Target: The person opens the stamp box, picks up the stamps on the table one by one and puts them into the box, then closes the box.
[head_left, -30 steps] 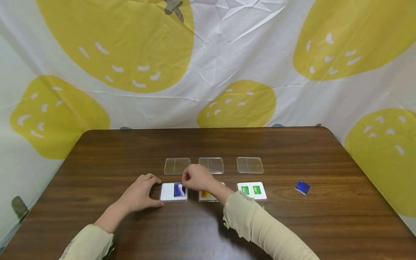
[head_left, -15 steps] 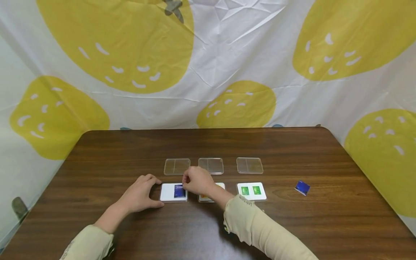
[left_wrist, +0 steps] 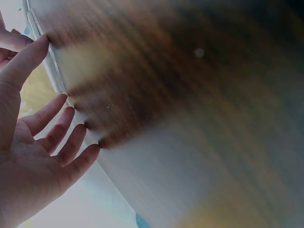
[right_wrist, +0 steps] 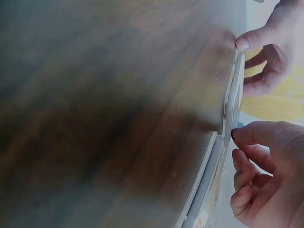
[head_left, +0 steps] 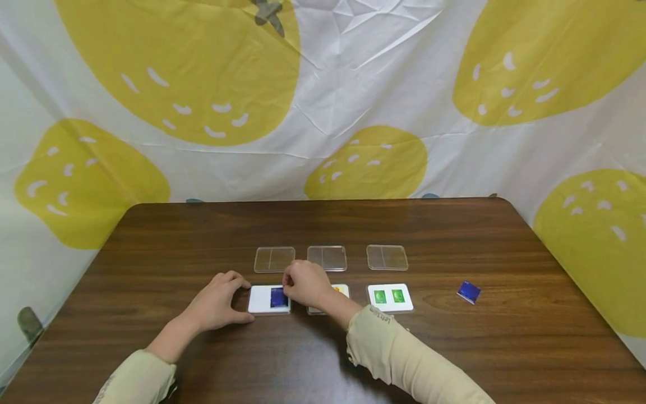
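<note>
In the head view my left hand [head_left: 217, 300] rests at the left end of a flat clear case with a white insert [head_left: 259, 298]. Its thumb and forefinger touch or nearly touch the near and far left corners; the fingers look relaxed in the left wrist view [left_wrist: 47, 137]. A small blue card [head_left: 278, 297] lies on the right half of that insert. My right hand [head_left: 308, 282] pinches the card's right edge between thumb and forefinger, its other fingers curled. The right wrist view shows the pinch [right_wrist: 266, 166] just above the case, partly hiding the contact.
A second white case [head_left: 342, 289] with an orange-yellow card sits partly under the right hand. Beside it lies a white case with two green cards [head_left: 389, 296]. Three clear lids [head_left: 275, 259] line up behind. Another blue card [head_left: 469, 292] lies at right on the wooden table [head_left: 504, 348].
The right hand has shifted slightly down and toward the near side. The bright reflection on the blue card has gone. The left hand stays in place.
</note>
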`<state>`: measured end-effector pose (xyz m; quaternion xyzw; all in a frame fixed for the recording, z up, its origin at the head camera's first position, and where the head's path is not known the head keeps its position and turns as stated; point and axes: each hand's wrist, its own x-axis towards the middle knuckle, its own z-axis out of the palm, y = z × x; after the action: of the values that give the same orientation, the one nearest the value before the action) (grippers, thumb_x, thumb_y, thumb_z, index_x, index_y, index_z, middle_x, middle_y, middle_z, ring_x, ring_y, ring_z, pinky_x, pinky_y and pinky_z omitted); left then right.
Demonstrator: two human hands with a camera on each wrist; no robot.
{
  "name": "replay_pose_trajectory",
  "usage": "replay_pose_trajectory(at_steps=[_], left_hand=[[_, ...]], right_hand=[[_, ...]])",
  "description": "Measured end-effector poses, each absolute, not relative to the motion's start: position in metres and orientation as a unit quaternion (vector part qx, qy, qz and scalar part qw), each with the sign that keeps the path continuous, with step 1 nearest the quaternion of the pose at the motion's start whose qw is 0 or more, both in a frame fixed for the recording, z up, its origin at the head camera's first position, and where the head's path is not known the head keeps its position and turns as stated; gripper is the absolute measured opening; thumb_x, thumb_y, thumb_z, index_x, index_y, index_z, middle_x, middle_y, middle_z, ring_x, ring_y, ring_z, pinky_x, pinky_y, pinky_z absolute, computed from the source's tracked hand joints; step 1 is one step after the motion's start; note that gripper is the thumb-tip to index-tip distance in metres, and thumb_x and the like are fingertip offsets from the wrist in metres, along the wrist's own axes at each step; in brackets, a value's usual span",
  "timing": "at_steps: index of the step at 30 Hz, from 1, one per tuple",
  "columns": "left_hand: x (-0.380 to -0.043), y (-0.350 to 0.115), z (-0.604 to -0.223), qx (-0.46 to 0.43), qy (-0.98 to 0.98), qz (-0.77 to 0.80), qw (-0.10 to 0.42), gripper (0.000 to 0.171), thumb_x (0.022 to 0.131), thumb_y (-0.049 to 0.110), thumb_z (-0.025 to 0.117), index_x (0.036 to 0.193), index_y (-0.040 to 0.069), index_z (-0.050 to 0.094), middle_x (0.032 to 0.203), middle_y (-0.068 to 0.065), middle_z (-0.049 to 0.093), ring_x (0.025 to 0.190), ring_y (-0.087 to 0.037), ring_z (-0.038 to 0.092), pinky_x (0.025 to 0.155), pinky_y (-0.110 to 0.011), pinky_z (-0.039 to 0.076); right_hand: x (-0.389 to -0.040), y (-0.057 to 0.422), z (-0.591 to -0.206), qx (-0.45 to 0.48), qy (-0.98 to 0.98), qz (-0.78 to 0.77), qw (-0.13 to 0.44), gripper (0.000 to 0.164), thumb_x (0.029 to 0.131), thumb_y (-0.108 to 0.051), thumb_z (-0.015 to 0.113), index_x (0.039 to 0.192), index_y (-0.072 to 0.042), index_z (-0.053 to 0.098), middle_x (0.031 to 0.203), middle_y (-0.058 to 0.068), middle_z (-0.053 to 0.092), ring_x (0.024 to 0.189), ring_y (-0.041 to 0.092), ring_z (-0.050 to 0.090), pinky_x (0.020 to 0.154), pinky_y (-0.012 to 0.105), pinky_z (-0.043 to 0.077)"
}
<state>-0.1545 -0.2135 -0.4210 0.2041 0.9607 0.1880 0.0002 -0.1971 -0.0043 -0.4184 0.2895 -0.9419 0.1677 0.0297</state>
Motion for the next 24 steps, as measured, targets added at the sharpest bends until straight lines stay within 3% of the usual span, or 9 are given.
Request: replay_pose_trajectory(at_steps=[14,24], left_hand=[[-0.154,-0.214,-0.421,0.200,0.961,0.189,0.001,0.055,0.061,0.036,0.081,0.102,0.004,0.061,0.104,-0.007,0.055,0.101,-0.028,0.049,0.085,-0.044,0.042],[-0.155,-0.214,-0.422,0.214,0.959,0.186,-0.010,0.056,0.060,0.036,0.081,0.101,0.003,0.062,0.102,-0.007,0.056,0.100,-0.029,0.050,0.086,-0.043,0.042]], right_hand=[[-0.193,0.000,-0.418,0.279,-0.938,0.200,0.038,0.003,0.071,-0.018,0.064,0.074,-0.017,0.066,0.068,-0.008,0.053,0.062,0.007,0.050,0.052,0.022,0.038],[-0.192,0.041,-0.407,0.297,-0.906,0.300,0.033,0.009,0.074,-0.017,0.068,0.081,-0.012,0.067,0.071,-0.007,0.058,0.065,0.007,0.054,0.060,0.021,0.042]])
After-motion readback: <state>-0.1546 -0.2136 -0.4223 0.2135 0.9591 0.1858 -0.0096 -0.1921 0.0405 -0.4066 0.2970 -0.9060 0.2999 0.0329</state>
